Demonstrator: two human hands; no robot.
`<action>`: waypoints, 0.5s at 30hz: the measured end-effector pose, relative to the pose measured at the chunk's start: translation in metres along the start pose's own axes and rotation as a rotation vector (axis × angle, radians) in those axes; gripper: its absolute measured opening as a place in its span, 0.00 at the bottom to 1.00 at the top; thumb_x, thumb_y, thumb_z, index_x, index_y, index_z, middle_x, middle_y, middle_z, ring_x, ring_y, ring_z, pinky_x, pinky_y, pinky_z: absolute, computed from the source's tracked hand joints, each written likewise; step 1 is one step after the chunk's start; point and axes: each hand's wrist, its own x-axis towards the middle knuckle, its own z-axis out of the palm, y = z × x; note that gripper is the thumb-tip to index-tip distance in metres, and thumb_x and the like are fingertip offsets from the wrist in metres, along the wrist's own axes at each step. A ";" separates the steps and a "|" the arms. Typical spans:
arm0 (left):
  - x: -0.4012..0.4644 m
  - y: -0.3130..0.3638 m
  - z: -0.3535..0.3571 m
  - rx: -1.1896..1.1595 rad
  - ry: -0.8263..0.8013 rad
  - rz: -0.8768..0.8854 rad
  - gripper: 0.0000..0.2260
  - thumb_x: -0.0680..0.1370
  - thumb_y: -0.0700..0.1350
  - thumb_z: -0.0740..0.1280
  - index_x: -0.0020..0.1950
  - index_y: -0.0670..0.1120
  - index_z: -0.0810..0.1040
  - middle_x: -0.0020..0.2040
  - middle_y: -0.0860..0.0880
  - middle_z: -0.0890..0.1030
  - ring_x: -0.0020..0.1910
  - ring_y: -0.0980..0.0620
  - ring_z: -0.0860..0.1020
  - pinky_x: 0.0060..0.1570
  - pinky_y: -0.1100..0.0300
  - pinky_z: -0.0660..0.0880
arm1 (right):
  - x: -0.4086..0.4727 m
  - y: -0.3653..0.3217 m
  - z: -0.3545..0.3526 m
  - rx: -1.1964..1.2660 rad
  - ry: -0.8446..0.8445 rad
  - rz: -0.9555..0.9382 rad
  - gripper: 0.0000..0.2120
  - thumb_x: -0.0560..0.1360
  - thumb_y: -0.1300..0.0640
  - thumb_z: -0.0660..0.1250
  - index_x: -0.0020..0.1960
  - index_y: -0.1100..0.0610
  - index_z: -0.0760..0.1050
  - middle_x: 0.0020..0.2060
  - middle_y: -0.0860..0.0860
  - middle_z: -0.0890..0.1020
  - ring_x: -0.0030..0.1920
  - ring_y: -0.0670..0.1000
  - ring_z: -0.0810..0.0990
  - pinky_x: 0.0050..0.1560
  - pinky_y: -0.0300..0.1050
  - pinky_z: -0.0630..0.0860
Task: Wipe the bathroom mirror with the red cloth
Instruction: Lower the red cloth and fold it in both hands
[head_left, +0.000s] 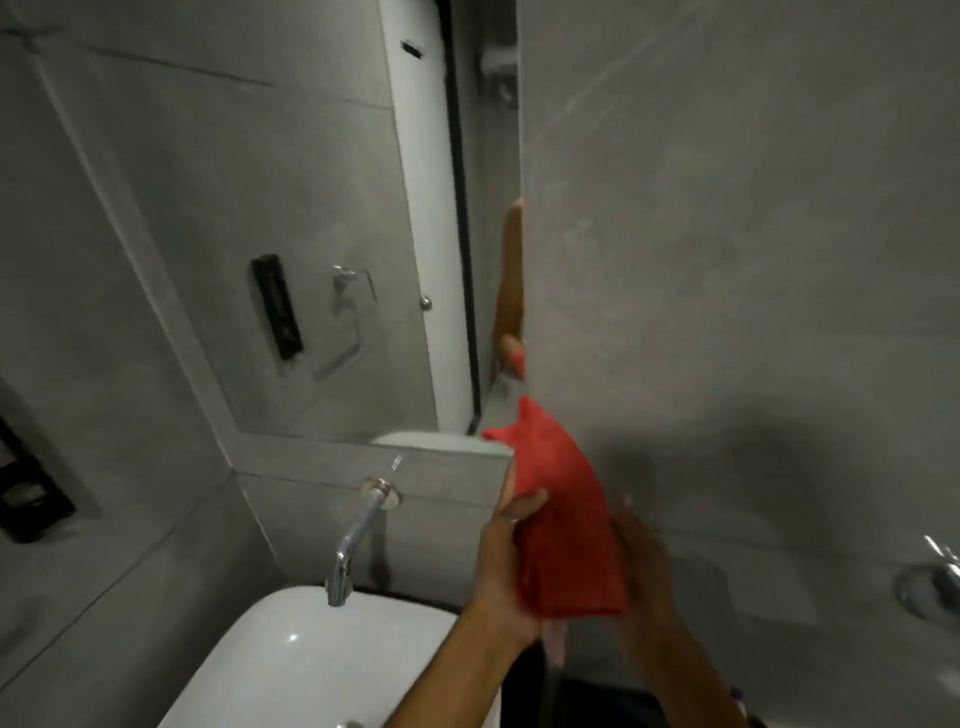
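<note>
You have the red cloth (563, 525) held between your 2 hands, out in front of the tiled wall (727, 260) and just above the white basin (311, 660), so the wiping itself looks not yet begun. Your left hand (506, 566) is closed around the cloth's left edge, thumb lying across its face; your right hand (641, 561) sits against the cloth's right side, but blur and shadow hide the fingers, so you cannot tell from here whether it grips or only steadies. The cloth hangs as a folded, upright strip with 1 loose corner sticking up near the mirror's lower right corner. The mirror (260, 208) fills the upper left, above the ledge and the tap (353, 540), and the cloth is not touching the glass. Whether the glass carries any wipe marks is too soft to read. By my judgement, the cloth is in hand and gathered, and all of the mirror surface is left to wipe.
</note>
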 end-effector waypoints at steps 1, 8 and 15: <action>-0.011 -0.009 -0.006 -0.097 -0.007 -0.066 0.29 0.65 0.45 0.77 0.65 0.37 0.81 0.62 0.35 0.82 0.60 0.37 0.82 0.66 0.44 0.76 | -0.006 -0.001 -0.004 0.040 -0.039 0.079 0.22 0.72 0.43 0.68 0.50 0.60 0.89 0.48 0.58 0.90 0.45 0.55 0.90 0.47 0.50 0.87; -0.051 -0.090 -0.061 -0.280 0.186 -0.243 0.36 0.76 0.63 0.64 0.74 0.38 0.73 0.73 0.34 0.72 0.73 0.34 0.71 0.74 0.38 0.66 | -0.014 0.023 -0.068 -0.242 0.078 0.071 0.09 0.81 0.60 0.67 0.59 0.55 0.84 0.47 0.50 0.90 0.46 0.48 0.88 0.47 0.44 0.85; -0.063 -0.189 -0.151 -0.050 0.456 -0.514 0.32 0.77 0.61 0.64 0.73 0.41 0.74 0.68 0.35 0.78 0.64 0.36 0.79 0.67 0.39 0.72 | -0.014 0.104 -0.180 -0.491 0.237 0.354 0.17 0.85 0.63 0.61 0.73 0.59 0.72 0.60 0.58 0.80 0.53 0.54 0.81 0.62 0.57 0.78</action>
